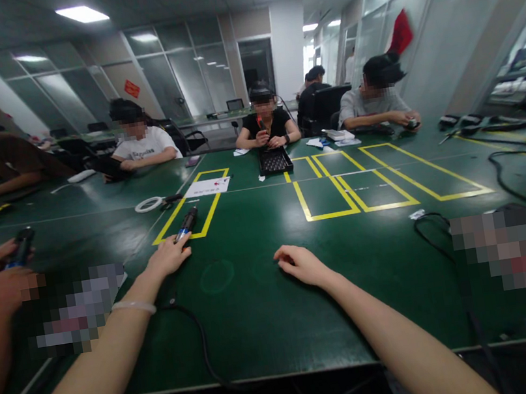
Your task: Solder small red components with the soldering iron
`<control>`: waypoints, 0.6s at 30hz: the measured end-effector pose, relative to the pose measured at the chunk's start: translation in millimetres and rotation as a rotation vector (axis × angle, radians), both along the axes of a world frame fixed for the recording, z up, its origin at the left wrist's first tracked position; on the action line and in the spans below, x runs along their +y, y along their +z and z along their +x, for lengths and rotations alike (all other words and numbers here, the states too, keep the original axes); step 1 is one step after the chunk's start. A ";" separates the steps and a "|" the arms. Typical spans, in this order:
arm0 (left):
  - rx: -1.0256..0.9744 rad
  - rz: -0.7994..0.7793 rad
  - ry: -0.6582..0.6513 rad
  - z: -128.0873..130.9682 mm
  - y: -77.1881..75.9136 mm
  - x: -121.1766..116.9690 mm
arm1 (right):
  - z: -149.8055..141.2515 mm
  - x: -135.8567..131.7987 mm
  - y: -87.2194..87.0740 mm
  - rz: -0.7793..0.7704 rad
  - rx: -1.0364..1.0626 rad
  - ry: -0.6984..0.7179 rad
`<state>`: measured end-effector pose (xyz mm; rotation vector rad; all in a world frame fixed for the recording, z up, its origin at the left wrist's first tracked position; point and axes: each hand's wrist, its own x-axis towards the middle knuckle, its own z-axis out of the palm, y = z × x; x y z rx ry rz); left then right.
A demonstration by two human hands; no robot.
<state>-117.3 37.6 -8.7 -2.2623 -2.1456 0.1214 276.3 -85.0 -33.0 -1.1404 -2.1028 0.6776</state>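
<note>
Tool (188,220): blue end at left fingers (181,242), dark end beyond; cannot tell if pinched. Right fingers (285,251) loosely curled, parted.

Glass partitions (193,79) and a green worktable (272,327) show an office workroom.

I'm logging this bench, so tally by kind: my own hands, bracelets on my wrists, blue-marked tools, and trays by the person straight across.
Own hands, left hand and right hand: 2
White bracelet: 1
Blue-marked tools, tool at your left hand, co-worker's tool: 2
Black tray: 1
Total: 6
</note>
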 end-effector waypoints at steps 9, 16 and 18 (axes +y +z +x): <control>0.097 0.254 -0.068 -6.9 1.9 -18.4 | -2.0 -1.2 4.3 -0.007 -0.023 0.005; 0.027 0.294 0.075 7.6 9.2 -41.0 | -0.8 0.1 -0.5 -0.008 -0.011 0.014; 0.029 0.276 0.089 10.2 13.9 -40.6 | -0.3 0.7 -1.6 -0.009 -0.003 0.017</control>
